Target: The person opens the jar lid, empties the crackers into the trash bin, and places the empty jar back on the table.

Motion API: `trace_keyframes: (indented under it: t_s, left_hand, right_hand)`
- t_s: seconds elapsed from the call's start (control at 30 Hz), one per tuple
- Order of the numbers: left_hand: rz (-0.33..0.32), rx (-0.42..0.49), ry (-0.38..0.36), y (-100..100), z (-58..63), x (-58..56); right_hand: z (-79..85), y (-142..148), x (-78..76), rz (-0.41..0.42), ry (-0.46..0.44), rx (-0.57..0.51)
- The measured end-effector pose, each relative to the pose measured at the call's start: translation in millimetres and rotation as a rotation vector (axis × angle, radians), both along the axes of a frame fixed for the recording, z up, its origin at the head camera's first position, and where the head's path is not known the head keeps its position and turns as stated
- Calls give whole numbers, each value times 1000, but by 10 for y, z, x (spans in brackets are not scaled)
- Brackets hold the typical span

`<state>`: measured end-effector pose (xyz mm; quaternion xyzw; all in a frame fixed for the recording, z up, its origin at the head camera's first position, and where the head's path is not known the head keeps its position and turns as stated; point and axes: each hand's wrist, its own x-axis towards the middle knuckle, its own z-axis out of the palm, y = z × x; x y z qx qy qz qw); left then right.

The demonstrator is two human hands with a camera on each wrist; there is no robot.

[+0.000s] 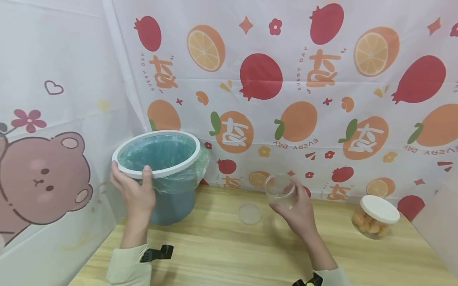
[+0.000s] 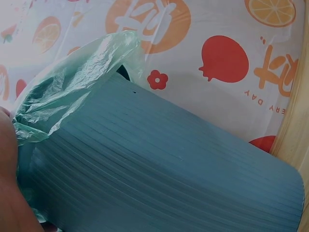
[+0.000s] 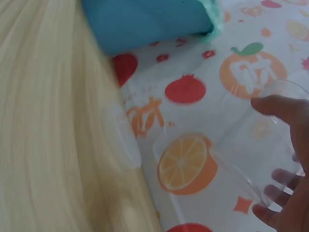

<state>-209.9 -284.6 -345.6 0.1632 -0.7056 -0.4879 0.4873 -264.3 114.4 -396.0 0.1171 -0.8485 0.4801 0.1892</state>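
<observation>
At the left stands a blue trash bin (image 1: 173, 204) with a white rim ring (image 1: 180, 170) over a thin green liner bag (image 2: 72, 84). My left hand (image 1: 137, 194) grips the ring at the front left, thumb on top. My right hand (image 1: 298, 210) holds a clear plastic cup (image 1: 279, 188), thumb on one side and fingers on the other. The see-through cup (image 3: 258, 140) shows no contents in the right wrist view. On the table between bin and cup lies a round translucent lid (image 1: 249, 213).
A clear jar (image 1: 372, 222) of orange pieces with a white lid (image 1: 380, 209) stands at the right on the wooden table (image 1: 214, 246). A fruit-print cloth (image 1: 229, 91) hangs behind the table, and a bear-print cloth (image 1: 32, 87) hangs at the left.
</observation>
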Motion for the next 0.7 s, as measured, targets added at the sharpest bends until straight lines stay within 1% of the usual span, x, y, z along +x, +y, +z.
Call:
trace_keyframes:
  t_s: [0.07, 0.2, 0.33, 0.43, 0.57, 0.7]
  left_hand:
    - [-2, 7, 5, 20, -8, -12]
    - [-5, 12, 18, 30, -10, -32]
    - [-13, 5, 9, 26, 0, -26]
    - [-14, 10, 3, 36, 1, -26]
    - [-12, 5, 15, 40, -3, -30]
    - [-6, 5, 27, 37, -9, -33]
  right_hand:
    - [-54, 42, -10, -9, -20, -6]
    - [-134, 100, -44, 0, -38, 4]
    - [-184, 137, -57, 10, -71, -8]
    - [-239, 162, -83, 23, -121, -30]
    - [-366, 161, -142, 33, -186, -46]
    - [-472, 148, -186, 42, -227, -54]
